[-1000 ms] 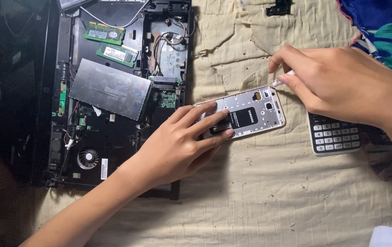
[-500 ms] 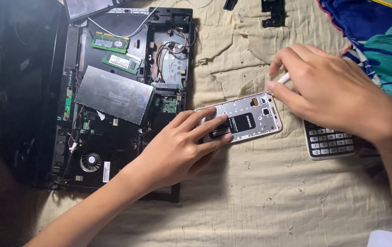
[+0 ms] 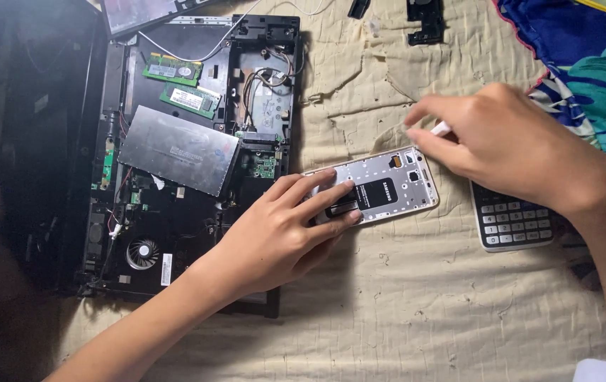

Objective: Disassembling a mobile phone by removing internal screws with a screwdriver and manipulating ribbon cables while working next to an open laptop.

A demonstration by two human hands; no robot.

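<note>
**Observer:** Since half a second ago, right hand (image 3: 522, 152) has drawn back from the phone's corner; its white tool tip (image 3: 440, 129) now sits just above the top edge. Left hand unchanged.

**Recorder:** Counts?

**Observer:** One opened phone (image 3: 388, 187), back cover off, silver inner frame, flat rounded rectangle, lying on the cream quilted cloth (image 3: 416, 297). One opened laptop base (image 3: 190, 155), black plastic. Inside it: two green memory sticks (image 3: 183, 85), one round fan (image 3: 143, 252), one grey metal plate (image 3: 179, 150), smooth and dull.

**Recorder:** Hands?

**Observer:** Left hand (image 3: 285, 237) lies flat, fingers spread narrow, pressing the phone's lower end. Right hand is curled tight around the thin white tool, pinched at the fingertips.

**Recorder:** Else?

**Observer:** One calculator (image 3: 512, 226), white keys, partly under the right wrist. Two small black plastic pieces (image 3: 425, 15) at the top. One blue-and-teal patterned fabric (image 3: 586, 64), right corner.
</note>
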